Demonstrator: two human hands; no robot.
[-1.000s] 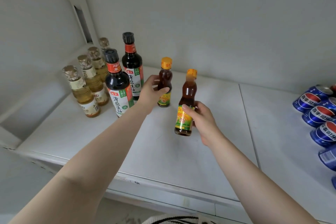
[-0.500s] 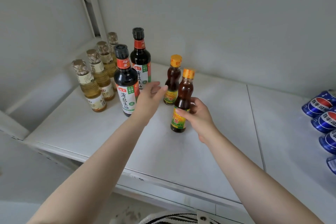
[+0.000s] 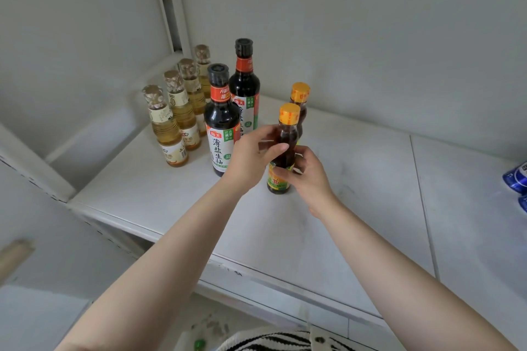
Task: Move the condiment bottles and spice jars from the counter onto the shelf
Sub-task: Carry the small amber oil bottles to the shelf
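A small brown bottle with an orange cap stands on the white shelf. My right hand grips its lower body at the label. My left hand holds its upper body, thumb across the front. Right behind it stands a second small orange-capped bottle, mostly hidden. Two tall dark soy sauce bottles stand just to the left. Further left is a row of several pale yellow bottles.
Blue Pepsi cans lie at the shelf's right edge. The white wall rises behind the bottles, and a white frame post stands at the back left. The shelf's front edge runs below my forearms.
My left hand let go of the rear small bottle and came onto the front one. My right hand set that bottle down on the shelf, closer to the rear bottle.
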